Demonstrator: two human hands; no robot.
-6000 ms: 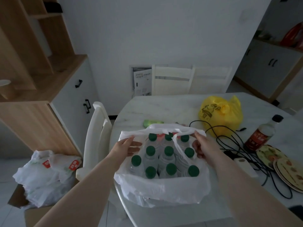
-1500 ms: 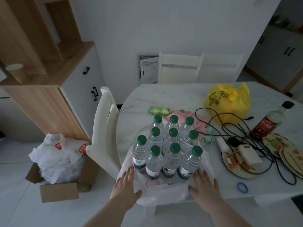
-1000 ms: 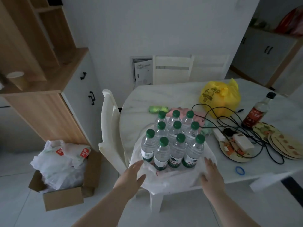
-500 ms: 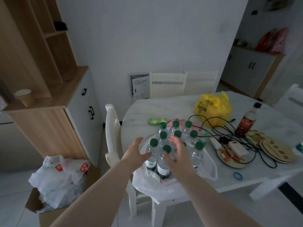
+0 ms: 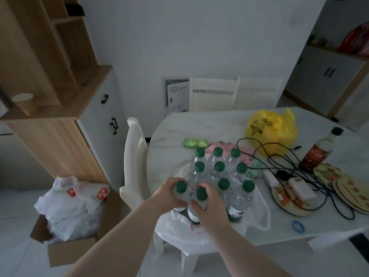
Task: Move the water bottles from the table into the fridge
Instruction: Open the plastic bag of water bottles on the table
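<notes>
Since half a second ago both hands have dropped from hovering spread above the pack to closing on bottles at its near-left corner. The left hand (image 5: pixel 166 193) is wrapped round the shoulder of the corner bottle (image 5: pixel 180 191), fingers curled behind it, green cap showing above the knuckles. The right hand (image 5: pixel 209 206) is closed on the neighbouring front bottle (image 5: pixel 200 198), thumb on the near side, fingers over the far side, just below the cap. Whether either bottle has left the surface cannot be told. The water bottles (image 5: pixel 219 176) stand upright in close rows, long axes vertical, caps up, touching one another, on a flattened white plastic bag (image 5: pixel 257 216) at the near edge of the table (image 5: pixel 199 124). A white chair (image 5: pixel 134 156) stands just left of the table. Black cables (image 5: pixel 299 166) lie to the right of the pack.
</notes>
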